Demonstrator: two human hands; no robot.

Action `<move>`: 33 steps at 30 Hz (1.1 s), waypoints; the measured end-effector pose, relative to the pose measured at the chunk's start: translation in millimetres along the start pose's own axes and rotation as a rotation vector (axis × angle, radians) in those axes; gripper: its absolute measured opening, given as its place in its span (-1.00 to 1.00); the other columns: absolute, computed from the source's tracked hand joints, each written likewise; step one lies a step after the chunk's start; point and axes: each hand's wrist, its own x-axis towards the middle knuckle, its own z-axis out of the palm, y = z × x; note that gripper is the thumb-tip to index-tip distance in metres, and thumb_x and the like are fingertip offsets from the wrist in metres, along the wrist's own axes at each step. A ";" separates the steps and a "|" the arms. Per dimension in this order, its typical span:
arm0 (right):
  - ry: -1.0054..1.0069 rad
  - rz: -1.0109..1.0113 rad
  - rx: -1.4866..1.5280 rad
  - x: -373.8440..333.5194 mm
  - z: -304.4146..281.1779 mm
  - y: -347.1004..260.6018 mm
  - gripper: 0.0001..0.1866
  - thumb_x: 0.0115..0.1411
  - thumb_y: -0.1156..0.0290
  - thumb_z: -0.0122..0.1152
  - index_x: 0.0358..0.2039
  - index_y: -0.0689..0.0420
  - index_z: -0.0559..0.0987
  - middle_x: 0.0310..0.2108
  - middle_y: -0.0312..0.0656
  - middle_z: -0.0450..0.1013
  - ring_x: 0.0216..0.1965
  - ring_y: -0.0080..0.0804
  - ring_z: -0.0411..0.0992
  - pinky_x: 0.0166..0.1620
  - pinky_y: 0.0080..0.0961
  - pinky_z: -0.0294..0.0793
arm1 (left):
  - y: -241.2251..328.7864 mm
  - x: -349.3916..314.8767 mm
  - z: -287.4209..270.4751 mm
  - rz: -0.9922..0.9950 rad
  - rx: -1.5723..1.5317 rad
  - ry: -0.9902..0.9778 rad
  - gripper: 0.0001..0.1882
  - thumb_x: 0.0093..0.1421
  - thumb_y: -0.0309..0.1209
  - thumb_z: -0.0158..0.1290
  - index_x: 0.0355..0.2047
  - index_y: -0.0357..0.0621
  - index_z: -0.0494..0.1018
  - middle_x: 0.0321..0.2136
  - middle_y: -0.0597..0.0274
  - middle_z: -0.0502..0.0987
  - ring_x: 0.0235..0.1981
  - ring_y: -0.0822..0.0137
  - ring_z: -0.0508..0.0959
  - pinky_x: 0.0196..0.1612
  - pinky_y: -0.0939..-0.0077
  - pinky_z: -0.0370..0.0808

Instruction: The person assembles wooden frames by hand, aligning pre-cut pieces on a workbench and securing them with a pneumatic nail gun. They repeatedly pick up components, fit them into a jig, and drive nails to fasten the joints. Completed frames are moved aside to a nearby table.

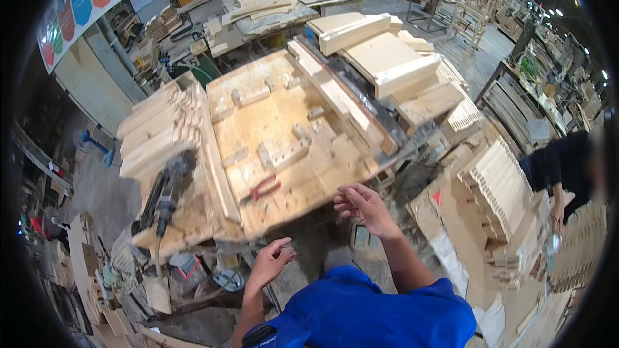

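Observation:
My left hand (271, 261) hovers just off the near edge of the wooden workbench (303, 180), its fingers loosely bent and apart from the thumb; I see nothing in it. My right hand (365, 209) is farther right, above the bench's front edge, with half-curled, spread fingers and nothing visible between them. Closest to the left hand on the bench lies a pair of pliers with red handles (265, 188). A drilled wooden block (284, 151) and a smaller block (251, 95) sit on the board. At the left end rests a black power tool (171, 193) with a cord.
Stacked shaped wooden pieces (161, 119) stand at the left. Boards and beams (393, 58) are piled beyond a dark rail (354, 100). Right of me, more notched pieces (496, 180) stand on cardboard beside a co-worker in dark clothes (561, 164). A blue fan (97, 147) is on the floor.

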 end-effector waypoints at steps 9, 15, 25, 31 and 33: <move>0.058 0.193 0.013 144.8 -82.6 -55.6 -0.59 0.49 0.14 0.20 0.14 0.20 0.55 -0.09 -0.17 0.62 -0.12 -0.46 0.63 -0.13 -0.54 0.61 | 236.7 336.9 20.4 0.396 0.346 0.149 -0.68 0.42 -0.28 0.16 0.08 -0.18 0.56 -0.35 0.20 0.66 -0.37 0.45 0.58 -0.25 0.42 0.55; 0.026 0.263 0.070 152.4 -101.8 -58.2 -0.59 0.49 0.14 0.20 0.15 0.18 0.54 -0.08 -0.17 0.62 -0.10 -0.45 0.62 -0.09 -0.50 0.61 | 333.3 537.0 32.0 0.680 0.475 0.516 -0.61 0.29 -0.18 0.23 0.02 -0.13 0.55 -0.28 -0.02 0.67 -0.21 0.00 0.67 -0.13 0.11 0.57; 0.156 0.247 0.127 162.0 -133.5 -47.6 -0.59 0.51 0.16 0.15 0.18 0.20 0.52 -0.07 -0.13 0.62 -0.13 -0.39 0.64 -0.10 -0.48 0.63 | 366.2 593.5 54.2 0.666 0.601 0.534 -0.74 0.24 -0.21 0.24 -0.19 -0.08 0.56 -0.32 0.12 0.69 -0.24 0.10 0.70 -0.14 0.19 0.59; 0.223 0.074 0.182 240.8 -112.4 -62.8 -0.46 0.53 0.00 0.06 0.31 0.12 0.39 0.07 -0.12 0.53 0.01 -0.36 0.58 -0.05 -0.41 0.63 | 306.4 484.7 46.4 0.982 0.512 0.473 -0.82 0.22 -0.37 0.26 -0.18 -0.04 0.56 -0.27 0.08 0.66 -0.30 0.08 0.71 -0.25 0.21 0.63; 0.231 -0.034 0.252 262.6 -101.0 -72.3 -0.41 0.53 -0.06 0.04 0.36 0.08 0.33 0.12 -0.14 0.49 0.08 -0.34 0.54 -0.02 -0.37 0.63 | 277.9 423.7 29.7 1.074 0.533 0.451 -0.73 0.15 -0.42 0.28 -0.12 -0.06 0.57 -0.23 0.05 0.66 -0.25 0.05 0.70 -0.22 0.21 0.63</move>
